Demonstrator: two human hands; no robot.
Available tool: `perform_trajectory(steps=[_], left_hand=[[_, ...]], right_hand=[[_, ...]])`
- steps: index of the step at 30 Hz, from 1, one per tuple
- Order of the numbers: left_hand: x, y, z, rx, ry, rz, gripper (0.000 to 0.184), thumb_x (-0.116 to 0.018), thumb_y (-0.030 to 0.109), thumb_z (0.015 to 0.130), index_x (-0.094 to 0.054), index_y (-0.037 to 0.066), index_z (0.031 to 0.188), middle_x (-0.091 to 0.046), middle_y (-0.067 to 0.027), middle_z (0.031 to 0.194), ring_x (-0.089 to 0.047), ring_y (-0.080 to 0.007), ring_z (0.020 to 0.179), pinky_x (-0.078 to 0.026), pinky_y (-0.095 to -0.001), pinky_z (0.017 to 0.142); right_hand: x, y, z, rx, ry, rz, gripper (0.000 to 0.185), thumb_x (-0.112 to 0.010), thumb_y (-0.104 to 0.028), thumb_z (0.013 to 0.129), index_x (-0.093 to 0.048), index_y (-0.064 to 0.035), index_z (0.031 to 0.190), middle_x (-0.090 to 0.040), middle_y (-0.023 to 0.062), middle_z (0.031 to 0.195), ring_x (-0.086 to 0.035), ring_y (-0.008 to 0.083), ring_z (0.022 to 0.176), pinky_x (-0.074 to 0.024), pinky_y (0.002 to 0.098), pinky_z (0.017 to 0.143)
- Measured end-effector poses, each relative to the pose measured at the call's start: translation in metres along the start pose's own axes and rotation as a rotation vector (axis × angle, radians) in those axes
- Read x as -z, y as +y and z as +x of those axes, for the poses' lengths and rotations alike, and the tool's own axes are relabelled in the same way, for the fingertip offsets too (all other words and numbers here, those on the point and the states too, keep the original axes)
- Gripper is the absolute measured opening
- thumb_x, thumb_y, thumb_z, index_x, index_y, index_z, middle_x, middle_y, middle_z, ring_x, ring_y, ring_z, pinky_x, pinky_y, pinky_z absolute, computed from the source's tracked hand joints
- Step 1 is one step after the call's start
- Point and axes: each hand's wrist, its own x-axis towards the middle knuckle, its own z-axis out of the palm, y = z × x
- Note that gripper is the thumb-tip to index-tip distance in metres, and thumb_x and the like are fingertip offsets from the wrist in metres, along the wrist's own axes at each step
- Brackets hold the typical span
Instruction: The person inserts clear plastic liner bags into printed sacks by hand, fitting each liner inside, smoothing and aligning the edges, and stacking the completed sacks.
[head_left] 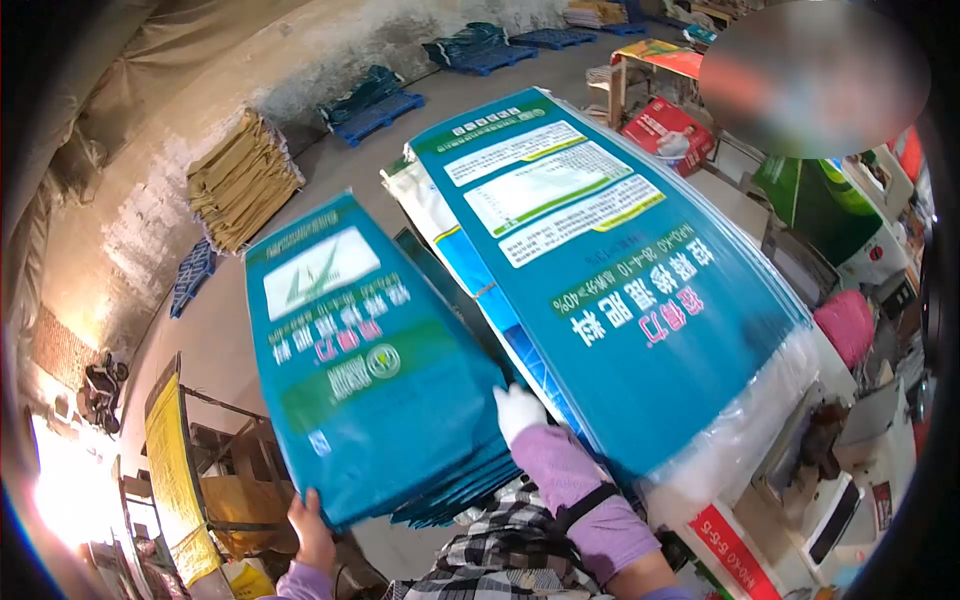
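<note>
A stack of teal printed fertilizer bags [350,420] lies in front of me on the left, its layered edges showing at the near side. My left hand [312,530], bare, grips the near left corner of this stack. In a white glove, my right hand [519,411] is closed at the right edge of the same stack, its fingertips partly hidden. Just to its right lies a bigger pile of teal fertilizer bags [600,330], with clear plastic film [740,410] bunched at its near end.
Brown sacks [243,180] are piled by the wall, with blue pallets [375,118] farther back. A yellow-covered metal frame [178,480] stands at lower left. On the right are a red box [668,135], a pink bundle [845,328] and a blurred person behind.
</note>
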Motion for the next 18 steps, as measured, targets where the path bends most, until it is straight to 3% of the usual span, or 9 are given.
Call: perform_trajectory(steps=[3,5,10,12,13,14,16,17,18], left_hand=[[-0.011,-0.044,-0.032,0.207,0.048,0.02,0.024,-0.051,0.012,0.099,-0.06,-0.003,0.116,-0.064,-0.0042,0.105,-0.06,-0.0146,0.09,-0.049,-0.0305,0.081],[-0.019,-0.068,-0.028,0.273,0.055,0.128,0.023,-0.052,0.012,0.098,-0.062,-0.003,0.113,-0.065,-0.0025,0.103,-0.058,-0.0134,0.088,-0.048,-0.03,0.08],[-0.041,-0.151,0.024,0.462,-0.058,0.032,0.03,-0.05,0.016,0.1,-0.056,-0.001,0.124,-0.062,-0.0068,0.113,-0.056,-0.0171,0.098,-0.045,-0.0349,0.09],[-0.035,-0.192,0.044,0.401,-0.194,0.31,0.041,-0.055,0.011,0.095,-0.046,0.0,0.133,-0.058,-0.0129,0.119,-0.057,-0.0242,0.105,-0.043,-0.0397,0.096],[-0.045,-0.169,0.038,0.384,-0.238,0.327,0.041,-0.055,0.011,0.095,-0.046,0.0,0.133,-0.058,-0.0129,0.119,-0.057,-0.0242,0.105,-0.043,-0.0397,0.096],[-0.062,-0.114,0.016,0.203,-0.202,0.69,0.049,-0.058,0.006,0.09,-0.043,0.0,0.136,-0.056,-0.0155,0.123,-0.056,-0.027,0.109,-0.042,-0.0412,0.098],[-0.103,-0.071,0.009,-0.418,-0.207,1.036,0.059,-0.062,-0.002,0.079,-0.044,0.0,0.135,-0.056,-0.0185,0.124,-0.056,-0.0313,0.111,-0.043,-0.0428,0.099],[-0.119,-0.068,0.009,-0.8,-0.228,0.981,0.061,-0.063,-0.005,0.073,-0.048,0.0,0.132,-0.057,-0.0189,0.122,-0.057,-0.0329,0.11,-0.044,-0.043,0.098],[-0.158,-0.043,-0.003,-0.77,-0.578,0.772,0.055,-0.064,-0.006,0.072,-0.054,0.001,0.125,-0.06,-0.0178,0.118,-0.058,-0.0336,0.107,-0.045,-0.0432,0.096]], right_hand=[[-0.039,0.044,-0.029,-0.347,-0.044,0.368,0.029,-0.053,-0.021,0.091,-0.063,-0.0037,0.111,-0.063,0.0219,0.099,-0.062,0.04,0.093,-0.0493,0.0488,0.08],[-0.077,0.079,-0.039,-0.141,0.44,0.293,0.025,-0.055,-0.022,0.089,-0.065,-0.0039,0.102,-0.065,0.0224,0.101,-0.062,0.0412,0.092,-0.0489,0.0488,0.081],[-0.085,0.108,-0.068,-0.226,0.412,0.211,0.023,-0.056,-0.022,0.089,-0.066,-0.0043,0.099,-0.066,0.022,0.1,-0.063,0.04,0.091,-0.0487,0.0487,0.081],[-0.093,0.109,-0.08,-0.258,0.421,0.215,0.022,-0.056,-0.022,0.089,-0.066,-0.0044,0.098,-0.066,0.0219,0.1,-0.063,0.0396,0.091,-0.0487,0.0487,0.081],[-0.101,0.11,-0.085,-0.28,0.45,0.209,0.022,-0.056,-0.022,0.089,-0.066,-0.0045,0.097,-0.066,0.0218,0.1,-0.063,0.0393,0.091,-0.0487,0.0487,0.081],[-0.112,0.11,-0.088,-0.313,0.495,0.211,0.022,-0.057,-0.022,0.089,-0.066,-0.0045,0.096,-0.066,0.0217,0.099,-0.063,0.0391,0.091,-0.0487,0.0487,0.081],[-0.149,0.113,-0.087,-0.433,0.63,0.196,0.02,-0.057,-0.022,0.09,-0.066,-0.0055,0.095,-0.066,0.0167,0.085,-0.064,0.0358,0.078,-0.0493,0.0452,0.073],[-0.128,0.106,-0.093,-0.527,0.677,0.17,0.02,-0.057,-0.022,0.09,-0.066,-0.0055,0.095,-0.066,0.0167,0.085,-0.064,0.0358,0.078,-0.0493,0.0452,0.073],[-0.079,0.083,-0.105,-0.514,0.447,0.379,0.022,-0.058,-0.024,0.09,-0.066,-0.0048,0.097,-0.066,0.0177,0.092,-0.063,0.0348,0.085,-0.0489,0.0448,0.076]])
